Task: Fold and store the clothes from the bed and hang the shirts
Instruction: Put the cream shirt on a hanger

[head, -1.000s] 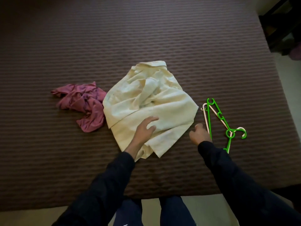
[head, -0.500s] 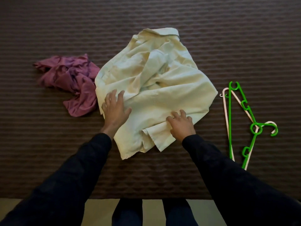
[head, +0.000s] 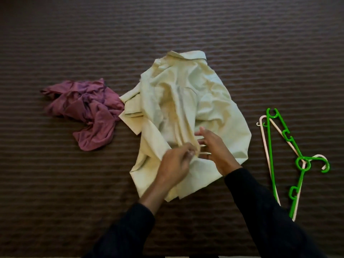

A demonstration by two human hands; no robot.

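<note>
At frame centre the soft, light shirt (head: 186, 108) is pinched by the left hand (head: 175, 164), the right hand (head: 214, 151) spread loose; the collar is judged the best hold.

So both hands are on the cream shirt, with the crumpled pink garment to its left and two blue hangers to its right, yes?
Not quite: in the head view the hangers are not blue. One is a green hanger and it lies over a white hanger. The rest stands: both hands, cream shirt, pink garment.

Both hands (head: 195, 155) apparently on cream shirt (head: 186, 101)
</note>
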